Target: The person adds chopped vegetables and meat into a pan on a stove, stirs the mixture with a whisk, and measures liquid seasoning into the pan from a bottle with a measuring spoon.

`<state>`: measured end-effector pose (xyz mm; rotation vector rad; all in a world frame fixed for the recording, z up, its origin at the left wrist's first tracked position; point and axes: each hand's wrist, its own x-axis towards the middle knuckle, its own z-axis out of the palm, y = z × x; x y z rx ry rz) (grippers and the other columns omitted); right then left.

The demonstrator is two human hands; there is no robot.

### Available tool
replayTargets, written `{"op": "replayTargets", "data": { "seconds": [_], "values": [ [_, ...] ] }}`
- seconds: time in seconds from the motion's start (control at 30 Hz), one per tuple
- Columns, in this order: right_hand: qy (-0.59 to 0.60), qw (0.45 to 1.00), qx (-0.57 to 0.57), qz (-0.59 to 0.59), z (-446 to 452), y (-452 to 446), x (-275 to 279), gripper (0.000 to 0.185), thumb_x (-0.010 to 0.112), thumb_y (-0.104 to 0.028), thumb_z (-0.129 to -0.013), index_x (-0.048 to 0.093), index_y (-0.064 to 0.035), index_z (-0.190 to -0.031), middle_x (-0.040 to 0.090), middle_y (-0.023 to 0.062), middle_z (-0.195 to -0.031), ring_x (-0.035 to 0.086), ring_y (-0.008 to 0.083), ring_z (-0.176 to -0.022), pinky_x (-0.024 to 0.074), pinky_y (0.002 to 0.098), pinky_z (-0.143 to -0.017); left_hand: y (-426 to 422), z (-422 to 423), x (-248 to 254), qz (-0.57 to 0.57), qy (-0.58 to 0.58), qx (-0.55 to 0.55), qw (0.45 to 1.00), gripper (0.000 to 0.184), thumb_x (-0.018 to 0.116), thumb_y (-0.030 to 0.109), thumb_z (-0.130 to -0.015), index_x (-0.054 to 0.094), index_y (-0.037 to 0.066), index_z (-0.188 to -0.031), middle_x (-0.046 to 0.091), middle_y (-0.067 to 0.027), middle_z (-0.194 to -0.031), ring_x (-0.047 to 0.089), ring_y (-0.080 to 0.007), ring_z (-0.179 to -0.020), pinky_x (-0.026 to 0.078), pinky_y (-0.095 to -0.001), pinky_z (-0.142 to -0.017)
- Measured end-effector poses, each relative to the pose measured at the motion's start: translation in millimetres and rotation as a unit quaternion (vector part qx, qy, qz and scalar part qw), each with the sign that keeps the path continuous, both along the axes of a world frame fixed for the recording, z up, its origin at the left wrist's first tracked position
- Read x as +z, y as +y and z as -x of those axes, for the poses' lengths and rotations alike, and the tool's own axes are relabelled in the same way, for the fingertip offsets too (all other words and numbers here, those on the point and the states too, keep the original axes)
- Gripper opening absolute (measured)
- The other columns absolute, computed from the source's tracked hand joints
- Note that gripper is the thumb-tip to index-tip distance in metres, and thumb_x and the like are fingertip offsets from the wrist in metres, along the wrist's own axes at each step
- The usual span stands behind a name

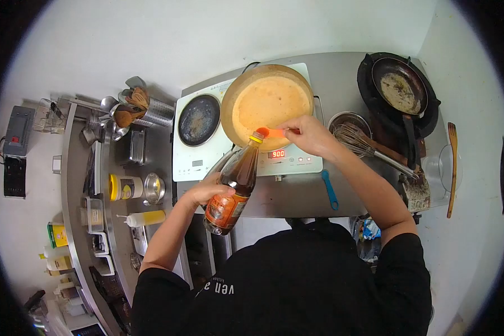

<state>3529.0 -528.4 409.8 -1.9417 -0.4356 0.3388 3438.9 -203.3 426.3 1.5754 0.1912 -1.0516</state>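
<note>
My left hand [207,190] is closed round a dark glass bottle [240,173] with an orange label, tilted so that its yellow-ringed neck meets an orange measuring spoon [270,133]. My right hand [307,134] pinches the handle of that spoon, over the near edge of a wide pan. Creamy orange liquid fills much of the pan [228,106], which stands on a white induction cooker [313,162] whose red display reads 900. A blue spoon [330,189] lies on the steel counter in front of the cooker.
A dark flat pan [199,120] sits on the cooker's left side. At the right are a whisk [375,150], a metal bowl [341,117], a frying pan [400,87] on a black burner and a wooden fork [452,168]. Utensils, a squeeze bottle [145,218] and tubs stand at the left.
</note>
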Motion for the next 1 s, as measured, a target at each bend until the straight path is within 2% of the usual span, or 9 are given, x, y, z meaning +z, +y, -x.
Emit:
{"op": "replayTargets", "data": {
  "seconds": [0.17, 0.23, 0.33, 0.43, 0.57, 0.77, 0.83, 0.93, 1.0],
  "values": [
    [0.008, 1.000, -0.001, -0.003, 1, 0, 3, 0.028, 0.054, -0.013, -0.085, 0.069, -0.0021, -0.107, 0.069, 0.0208, -0.091, 0.067, 0.0286, -0.079, 0.0513, 0.0358, -0.075, 2, 0, -1, -0.003, -0.013, -0.004, 1.000, 0.078, 0.076, 0.028, -0.072, 0.042, -0.008, -0.133, 0.057, -0.0145, -0.124, 0.054, -0.0212, -0.111, 0.041, -0.0339, -0.098],
    [0.020, 1.000, 0.004, 0.015, -1, 1, 2, 0.027, 0.057, -0.011, -0.087, 0.068, -0.0036, -0.111, 0.070, 0.0148, -0.089, 0.064, 0.0167, -0.078, 0.0498, 0.0297, -0.073, -2, 0, 4, -0.007, -0.027, 0.001, 1.000, 0.077, 0.077, 0.028, -0.072, 0.043, -0.007, -0.132, 0.057, -0.0144, -0.124, 0.054, -0.0212, -0.111, 0.041, -0.0341, -0.098],
    [0.032, 0.999, 0.011, 0.019, -4, 0, 0, 0.028, 0.057, -0.011, -0.087, 0.067, -0.0026, -0.112, 0.069, 0.0138, -0.089, 0.062, 0.0161, -0.076, 0.0495, 0.0292, -0.073, -8, 1, 9, -0.010, -0.040, 0.012, 0.999, 0.077, 0.077, 0.027, -0.071, 0.043, -0.006, -0.132, 0.057, -0.0142, -0.124, 0.054, -0.0213, -0.111, 0.041, -0.0342, -0.098],
    [0.059, 0.998, 0.013, -0.009, -10, 2, -5, 0.030, 0.055, -0.013, -0.084, 0.068, -0.0015, -0.109, 0.068, 0.0190, -0.086, 0.064, 0.0255, -0.073, 0.0497, 0.0349, -0.070, -3, -1, -1, 0.009, -0.035, 0.013, 0.999, 0.077, 0.078, 0.026, -0.071, 0.044, -0.006, -0.132, 0.057, -0.0136, -0.123, 0.055, -0.0211, -0.111, 0.041, -0.0343, -0.098],
    [0.056, 0.998, 0.007, -0.038, -17, 3, -12, 0.032, 0.055, -0.013, -0.083, 0.067, -0.0015, -0.110, 0.068, 0.0186, -0.082, 0.065, 0.0251, -0.072, 0.0496, 0.0355, -0.069, -5, -4, -5, 0.048, -0.041, 0.018, 0.998, 0.074, 0.077, 0.024, -0.071, 0.045, -0.005, -0.131, 0.059, -0.0125, -0.121, 0.055, -0.0203, -0.110, 0.042, -0.0343, -0.097],
    [-0.259, 0.953, -0.035, 0.155, -24, 7, -13, 0.029, 0.057, -0.008, -0.080, 0.068, -0.0031, -0.108, 0.065, 0.0124, -0.087, 0.064, 0.0271, -0.081, 0.0506, 0.0362, -0.072, -2, -7, -18, 0.056, -0.052, 0.005, 0.997, 0.070, 0.076, 0.022, -0.071, 0.048, -0.005, -0.128, 0.061, -0.0121, -0.117, 0.056, -0.0180, -0.107, 0.043, -0.0333, -0.096],
    [-0.448, 0.862, -0.013, 0.234, -21, 6, -6, 0.032, 0.056, -0.006, -0.079, 0.066, -0.0057, -0.109, 0.063, 0.0091, -0.095, 0.061, 0.0260, -0.087, 0.0500, 0.0358, -0.078, -3, -7, -19, 0.063, -0.057, 0.009, 0.996, 0.070, 0.076, 0.023, -0.071, 0.048, -0.005, -0.129, 0.061, -0.0120, -0.117, 0.056, -0.0178, -0.106, 0.044, -0.0331, -0.095],
    [-0.576, 0.792, -0.038, 0.198, -23, 6, 2, 0.037, 0.054, -0.006, -0.077, 0.065, -0.0085, -0.113, 0.061, 0.0079, -0.097, 0.058, 0.0236, -0.089, 0.0488, 0.0346, -0.081, -4, -7, -19, 0.067, -0.062, 0.020, 0.996, 0.069, 0.076, 0.023, -0.072, 0.048, -0.005, -0.129, 0.061, -0.0117, -0.116, 0.057, -0.0177, -0.105, 0.044, -0.0328, -0.094],
    [-0.523, 0.829, -0.065, 0.185, -20, 9, 2, 0.034, 0.055, -0.006, -0.079, 0.065, -0.0067, -0.111, 0.061, 0.0097, -0.096, 0.059, 0.0257, -0.088, 0.0493, 0.0362, -0.080, -4, -7, -19, 0.065, -0.062, 0.025, 0.996, 0.069, 0.076, 0.023, -0.072, 0.048, -0.005, -0.129, 0.061, -0.0116, -0.116, 0.057, -0.0178, -0.104, 0.044, -0.0327, -0.094]
  ]
}}
